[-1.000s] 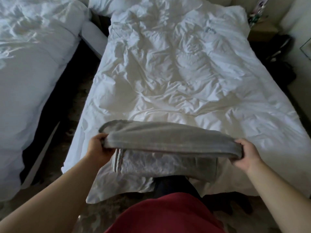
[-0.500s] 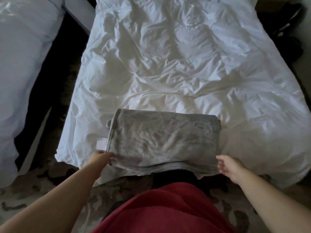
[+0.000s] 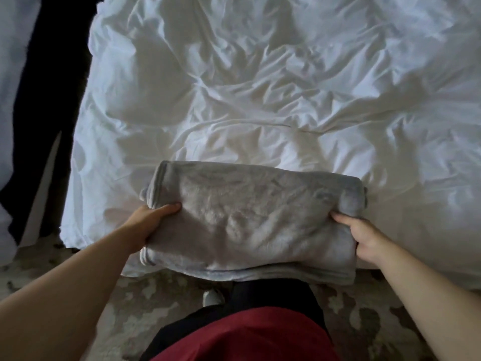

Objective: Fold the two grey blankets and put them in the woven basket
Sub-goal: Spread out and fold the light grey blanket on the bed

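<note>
The folded grey blanket (image 3: 250, 220) stretches between both hands. The left hand (image 3: 152, 221) grips its left end with the thumb on top, and the right hand (image 3: 364, 239) is curled round its right end. The rumpled white duvet (image 3: 260, 100) spreads beyond the hands, with patterned carpet (image 3: 145, 308) under the forearms.

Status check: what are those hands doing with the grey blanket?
Left hand grips left edge of folded grey fleece blanket; right hand grips right edge. Blanket over rumpled white bed's near edge. Woven basket not in view.
</note>
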Demonstrator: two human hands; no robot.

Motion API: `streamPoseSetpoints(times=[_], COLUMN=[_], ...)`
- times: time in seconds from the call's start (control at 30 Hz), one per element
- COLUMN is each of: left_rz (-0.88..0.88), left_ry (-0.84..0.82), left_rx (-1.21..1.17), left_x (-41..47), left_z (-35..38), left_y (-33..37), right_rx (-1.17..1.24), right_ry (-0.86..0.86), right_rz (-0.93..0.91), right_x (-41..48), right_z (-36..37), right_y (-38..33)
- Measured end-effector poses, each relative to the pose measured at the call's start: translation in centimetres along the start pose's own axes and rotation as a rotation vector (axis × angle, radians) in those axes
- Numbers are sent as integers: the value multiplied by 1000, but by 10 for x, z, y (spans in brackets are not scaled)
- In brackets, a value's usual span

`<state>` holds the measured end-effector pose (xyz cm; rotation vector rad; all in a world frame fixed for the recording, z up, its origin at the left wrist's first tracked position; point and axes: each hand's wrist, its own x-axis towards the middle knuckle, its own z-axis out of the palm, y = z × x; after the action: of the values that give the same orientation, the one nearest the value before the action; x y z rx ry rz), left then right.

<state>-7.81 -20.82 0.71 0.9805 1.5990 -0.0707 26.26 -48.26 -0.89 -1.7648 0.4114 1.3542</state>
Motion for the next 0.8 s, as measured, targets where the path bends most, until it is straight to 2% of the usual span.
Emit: streamPoseSetpoints(times=[0.1, 0.2, 0.33, 0.53, 0.6, 0.67, 0.73, 0.8], left_rz=[4, 52, 97, 202, 161, 108, 59, 96], left_ry=[-11, -74, -137, -162, -106, 38, 231, 404], left_rx=[-57, -122, -171, -170, -105, 75, 267, 405], left_x=[-9, -22, -34, -13, 0, 11, 19, 18], left_z=[-4, -9, -24, -47, -40, -24, -6, 12], left_y=[15, 42, 84, 134, 133, 122, 111, 112], right_rx=[-30, -58, 18, -40, -107, -177, -346, -538], right_ry=[-37, -67, -64, -43, 34, 105, 291, 572], right_rz=[14, -102, -229, -253, -197, -94, -55, -141], right_x=[-9, -34, -64, -55, -34, -11, 3, 8], right_z=[2, 4, 1, 8, 16, 24, 33, 49], right_y=[-19, -54, -105, -171, -172, -157, -136, -128])
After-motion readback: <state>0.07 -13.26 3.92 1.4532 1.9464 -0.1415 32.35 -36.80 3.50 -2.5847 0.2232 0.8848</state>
